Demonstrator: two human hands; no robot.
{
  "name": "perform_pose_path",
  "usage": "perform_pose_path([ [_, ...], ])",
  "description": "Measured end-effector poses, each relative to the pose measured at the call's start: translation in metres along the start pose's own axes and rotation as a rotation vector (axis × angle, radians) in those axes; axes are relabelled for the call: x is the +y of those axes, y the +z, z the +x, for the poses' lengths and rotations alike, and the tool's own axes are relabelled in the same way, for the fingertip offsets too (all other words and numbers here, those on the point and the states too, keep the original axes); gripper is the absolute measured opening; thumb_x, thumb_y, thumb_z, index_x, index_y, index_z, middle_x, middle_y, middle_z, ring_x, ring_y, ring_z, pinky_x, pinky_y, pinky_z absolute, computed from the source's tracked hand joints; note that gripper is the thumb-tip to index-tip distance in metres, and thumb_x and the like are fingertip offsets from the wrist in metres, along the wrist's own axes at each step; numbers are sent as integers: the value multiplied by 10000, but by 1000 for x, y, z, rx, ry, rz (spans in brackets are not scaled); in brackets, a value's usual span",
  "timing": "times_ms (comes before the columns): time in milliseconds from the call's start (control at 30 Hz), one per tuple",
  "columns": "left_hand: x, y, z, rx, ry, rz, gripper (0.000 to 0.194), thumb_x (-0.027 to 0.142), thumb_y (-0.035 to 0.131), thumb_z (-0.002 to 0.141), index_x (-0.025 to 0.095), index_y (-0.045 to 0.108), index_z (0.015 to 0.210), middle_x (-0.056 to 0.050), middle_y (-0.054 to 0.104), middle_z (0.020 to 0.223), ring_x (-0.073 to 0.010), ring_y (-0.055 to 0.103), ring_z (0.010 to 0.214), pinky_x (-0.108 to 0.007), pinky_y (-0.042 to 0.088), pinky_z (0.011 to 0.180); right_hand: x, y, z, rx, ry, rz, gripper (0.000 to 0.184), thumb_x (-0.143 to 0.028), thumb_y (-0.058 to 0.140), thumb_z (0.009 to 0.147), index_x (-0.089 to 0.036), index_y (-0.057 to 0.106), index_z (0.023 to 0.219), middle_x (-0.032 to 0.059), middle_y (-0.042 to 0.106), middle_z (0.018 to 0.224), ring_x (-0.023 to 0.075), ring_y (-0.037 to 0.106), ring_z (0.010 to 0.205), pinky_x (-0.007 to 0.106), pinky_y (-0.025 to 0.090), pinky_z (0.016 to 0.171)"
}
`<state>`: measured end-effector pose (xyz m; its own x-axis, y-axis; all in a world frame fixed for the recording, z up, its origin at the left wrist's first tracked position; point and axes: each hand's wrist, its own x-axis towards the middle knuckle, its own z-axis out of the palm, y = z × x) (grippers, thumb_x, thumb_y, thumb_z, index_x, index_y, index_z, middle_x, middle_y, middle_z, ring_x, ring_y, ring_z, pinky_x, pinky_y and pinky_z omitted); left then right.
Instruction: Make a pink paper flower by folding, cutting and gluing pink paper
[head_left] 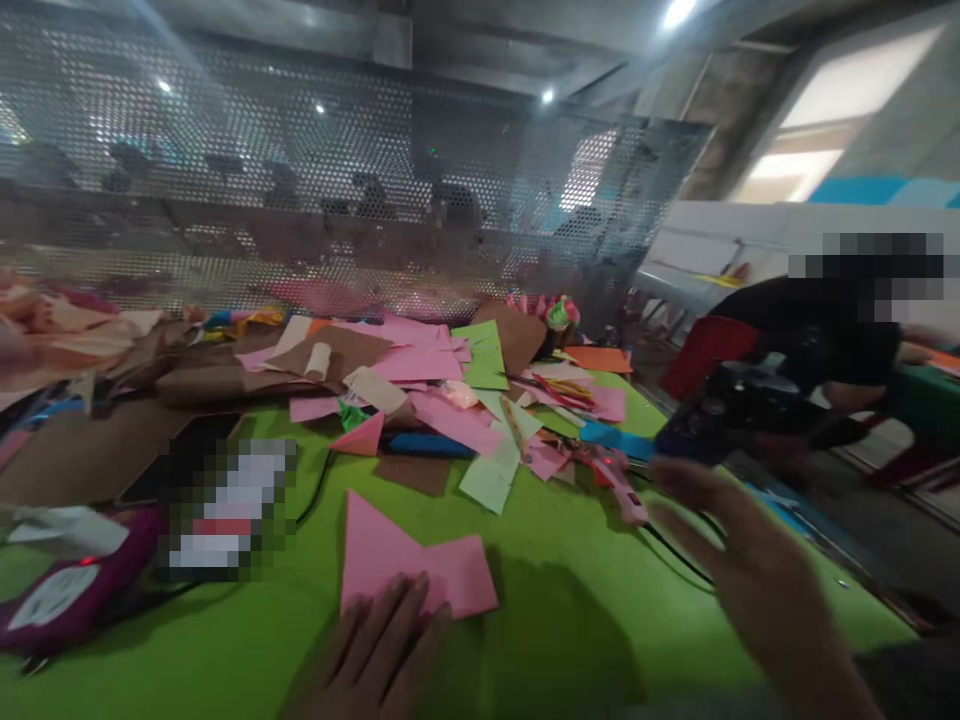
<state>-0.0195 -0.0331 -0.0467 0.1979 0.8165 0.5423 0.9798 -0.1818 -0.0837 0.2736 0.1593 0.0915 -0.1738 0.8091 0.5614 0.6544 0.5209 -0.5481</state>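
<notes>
A folded pink paper (409,560) lies on the green table (570,620) in front of me. My left hand (375,655) rests flat on its near edge, fingers stretched out and open. My right hand (739,555) is raised above the table to the right, blurred by motion, fingers loosely extended with nothing in them. It hovers near a pink glue gun (619,480) lying on the table.
A heap of pink, green, orange and brown paper scraps (450,385) covers the far half of the table. A purple device (67,595) and a dark phone (184,455) lie at left. A perforated metal screen (337,200) backs the table. A person in black (810,350) works at right.
</notes>
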Motion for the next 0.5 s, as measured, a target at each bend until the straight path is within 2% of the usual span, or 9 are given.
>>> perform_pose_path([
  [67, 0, -4, 3, 0, 10, 4, 602, 145, 419, 906, 275, 306, 1483, 3, 506, 1443, -231, 393, 1367, -464, 67, 1200, -38, 28, -23, -277, -122, 97, 345, -411, 618, 855, -288, 600, 1177, 67, 659, 1162, 246, 630, 1017, 382, 513, 881],
  [133, -3, -13, 6, 16, 21, -9, 598, 177, 427, 921, 284, 282, 1491, 13, 492, 1455, -224, 351, 1391, -448, 66, 1198, -65, 57, -36, -507, -162, 142, 529, -400, 682, 813, -281, 517, 1302, 80, 586, 1302, 269, 560, 1163, 418, 464, 973],
  [233, -16, -34, 6, 25, -4, -63, 667, 453, 432, 936, 210, 210, 1515, -39, 446, 1489, -244, 288, 1421, -419, 133, 1187, -83, 88, -42, -708, -159, 148, 771, -301, 785, 703, -223, 438, 1388, 122, 520, 1379, 312, 472, 1258, 471, 398, 1036],
  [267, -22, -42, 6, 18, -39, -82, 711, 495, 425, 926, 185, 185, 1520, -58, 426, 1501, -250, 284, 1423, -418, 173, 1175, -85, 93, -43, -731, -153, 141, 795, -233, 783, 686, -217, 427, 1396, 124, 523, 1371, 314, 470, 1253, 476, 394, 1034],
  [300, -28, -49, 5, -2, -88, -99, 724, 466, 433, 924, 159, 162, 1521, -75, 397, 1516, -243, 289, 1422, -404, 223, 1158, -86, 96, -44, -736, -152, 137, 788, -169, 762, 683, -220, 428, 1395, 120, 538, 1349, 308, 482, 1232, 474, 397, 1023],
  [367, -39, -62, 4, -54, -145, -147, 747, 379, 474, 902, 119, 141, 1518, -100, 370, 1528, -232, 323, 1408, -364, 331, 1104, -88, 95, -48, -712, -180, 155, 664, -87, 682, 720, -237, 489, 1337, 100, 605, 1236, 281, 534, 1138, 445, 430, 962],
  [433, -47, -72, 4, -72, -166, -185, 731, 345, 464, 911, 117, 125, 1516, -96, 388, 1519, -211, 359, 1389, -346, 379, 1072, -90, 89, -54, -689, -261, 193, 463, -42, 585, 766, -252, 601, 1179, 71, 659, 1051, 248, 579, 995, 395, 462, 855],
  [500, -51, -75, 5, -120, -109, -219, 685, 332, 441, 934, 142, 134, 1516, -68, 421, 1500, -197, 379, 1378, -358, 369, 1085, -92, 82, -61, -675, -362, 232, 370, 2, 514, 767, -253, 660, 992, 49, 663, 916, 226, 585, 899, 356, 457, 775],
])
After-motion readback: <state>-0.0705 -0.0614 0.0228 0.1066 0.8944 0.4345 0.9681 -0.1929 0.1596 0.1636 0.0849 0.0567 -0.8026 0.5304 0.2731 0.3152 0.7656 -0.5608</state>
